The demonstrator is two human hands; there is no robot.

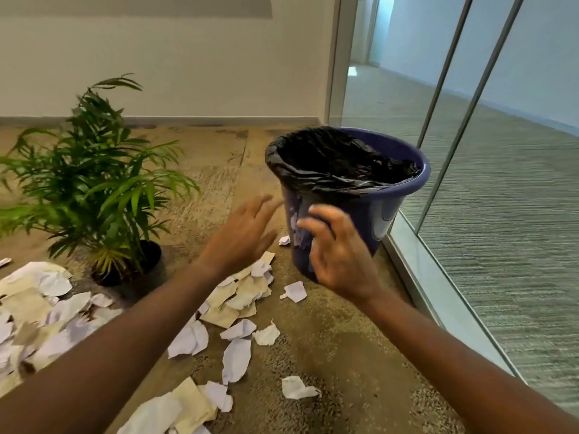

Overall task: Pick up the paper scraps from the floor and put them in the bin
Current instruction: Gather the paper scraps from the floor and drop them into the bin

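Observation:
A dark blue bin [398,195] with a black liner stands on the carpet beside the glass wall. Several torn white and cream paper scraps [235,296] lie scattered on the floor to its left and toward me. My left hand [244,233] is stretched out, fingers straight, just left of the bin and holding nothing. My right hand [338,252] hovers in front of the bin's side with loosely curved fingers, also holding nothing. Both hands are below the bin's rim.
A potted green plant [94,183] stands left of the bin, with a large pile of scraps [34,305] in front of it. A glass partition [470,151] with metal frame runs along the right. A white wall is behind.

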